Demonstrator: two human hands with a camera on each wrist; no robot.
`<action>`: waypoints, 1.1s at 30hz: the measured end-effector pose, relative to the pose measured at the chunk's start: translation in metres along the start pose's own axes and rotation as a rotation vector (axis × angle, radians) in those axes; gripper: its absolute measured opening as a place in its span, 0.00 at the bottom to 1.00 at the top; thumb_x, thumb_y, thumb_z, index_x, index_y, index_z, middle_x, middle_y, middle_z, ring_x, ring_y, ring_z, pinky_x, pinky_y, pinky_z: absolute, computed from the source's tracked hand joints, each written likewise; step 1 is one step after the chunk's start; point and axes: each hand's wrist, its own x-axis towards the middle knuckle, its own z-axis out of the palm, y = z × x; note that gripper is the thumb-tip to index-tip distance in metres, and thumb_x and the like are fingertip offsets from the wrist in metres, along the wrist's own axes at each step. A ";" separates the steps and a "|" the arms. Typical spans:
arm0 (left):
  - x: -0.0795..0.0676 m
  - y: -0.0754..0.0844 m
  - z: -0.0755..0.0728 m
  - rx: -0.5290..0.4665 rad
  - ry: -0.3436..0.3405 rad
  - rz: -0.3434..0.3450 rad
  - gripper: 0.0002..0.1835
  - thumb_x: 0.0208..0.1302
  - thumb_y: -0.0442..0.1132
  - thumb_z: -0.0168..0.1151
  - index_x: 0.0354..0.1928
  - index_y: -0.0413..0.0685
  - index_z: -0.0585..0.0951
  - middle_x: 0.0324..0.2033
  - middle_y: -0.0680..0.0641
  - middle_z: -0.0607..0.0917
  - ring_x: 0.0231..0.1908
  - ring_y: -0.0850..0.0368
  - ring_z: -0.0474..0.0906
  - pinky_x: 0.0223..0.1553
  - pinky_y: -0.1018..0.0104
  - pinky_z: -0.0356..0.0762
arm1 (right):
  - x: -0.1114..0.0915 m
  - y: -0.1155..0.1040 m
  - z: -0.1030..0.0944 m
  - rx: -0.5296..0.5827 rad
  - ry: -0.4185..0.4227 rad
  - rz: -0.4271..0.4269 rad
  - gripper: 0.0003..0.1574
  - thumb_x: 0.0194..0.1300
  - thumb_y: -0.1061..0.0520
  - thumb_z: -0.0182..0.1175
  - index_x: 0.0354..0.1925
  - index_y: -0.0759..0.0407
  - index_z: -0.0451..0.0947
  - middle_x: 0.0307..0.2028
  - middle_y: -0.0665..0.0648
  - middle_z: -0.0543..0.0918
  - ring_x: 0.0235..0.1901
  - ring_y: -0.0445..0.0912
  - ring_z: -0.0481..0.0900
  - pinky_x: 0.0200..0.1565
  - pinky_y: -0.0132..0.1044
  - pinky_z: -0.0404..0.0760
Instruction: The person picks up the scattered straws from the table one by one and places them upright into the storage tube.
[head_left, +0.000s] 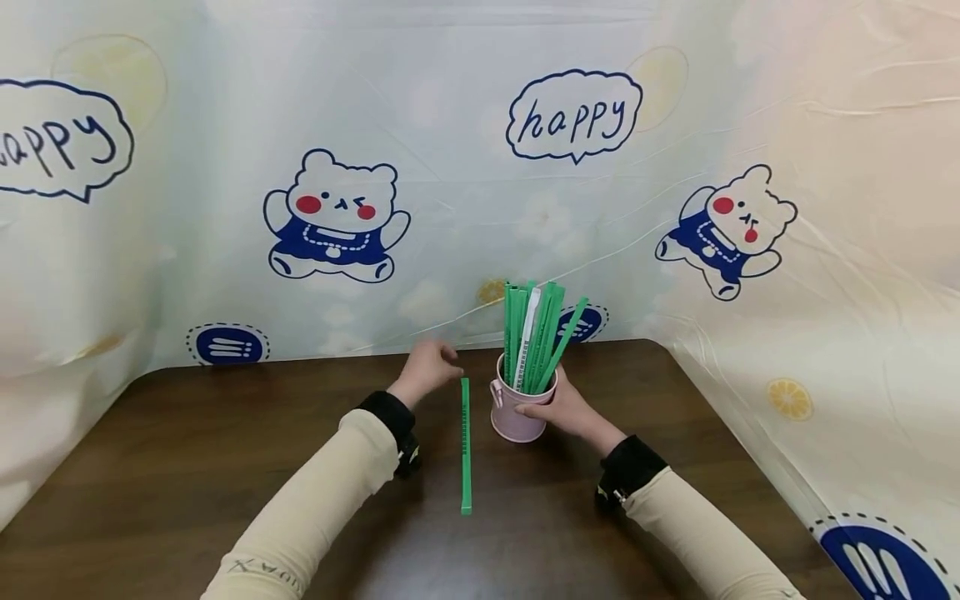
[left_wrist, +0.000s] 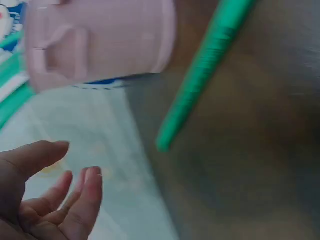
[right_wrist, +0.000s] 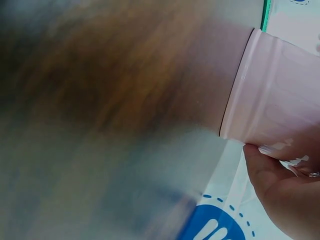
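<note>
A small pink bucket [head_left: 517, 421] with side handles stands upright on the table. Several long, thin green packets with printing [head_left: 551, 325] and a white one [head_left: 527, 337] stick up out of it. My right hand [head_left: 566, 408] holds the bucket from its right side, and the thumb lies along the wall in the right wrist view. One more green packet [head_left: 466, 450] lies on the table left of the bucket, pointing away from me. My left hand [head_left: 427, 372] is near its far end; in the left wrist view the thumb and fingers are apart with nothing between them.
The brown wooden table [head_left: 187, 467] has rounded far corners. A pale printed cloth [head_left: 457, 108] with bears and lettering hangs close behind its far edge and along the sides.
</note>
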 end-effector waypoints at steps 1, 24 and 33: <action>-0.001 -0.006 0.004 0.021 -0.010 -0.019 0.15 0.64 0.31 0.66 0.51 0.30 0.82 0.43 0.33 0.88 0.39 0.43 0.86 0.41 0.57 0.84 | 0.000 0.000 0.000 0.000 -0.001 -0.003 0.67 0.62 0.59 0.72 0.80 0.58 0.35 0.76 0.70 0.57 0.72 0.67 0.64 0.72 0.67 0.65; -0.004 -0.029 0.042 0.177 -0.061 -0.199 0.23 0.63 0.26 0.60 0.14 0.49 0.64 0.15 0.51 0.63 0.19 0.56 0.62 0.24 0.67 0.64 | 0.002 -0.005 -0.003 -0.024 0.010 0.031 0.67 0.62 0.58 0.73 0.80 0.57 0.36 0.77 0.69 0.56 0.71 0.66 0.64 0.73 0.66 0.65; -0.013 -0.039 0.031 0.106 -0.054 -0.272 0.17 0.62 0.25 0.64 0.17 0.42 0.74 0.15 0.46 0.76 0.19 0.51 0.81 0.22 0.67 0.76 | -0.004 -0.003 0.002 -0.010 0.000 0.039 0.68 0.63 0.56 0.72 0.81 0.56 0.33 0.78 0.69 0.54 0.72 0.66 0.64 0.72 0.67 0.66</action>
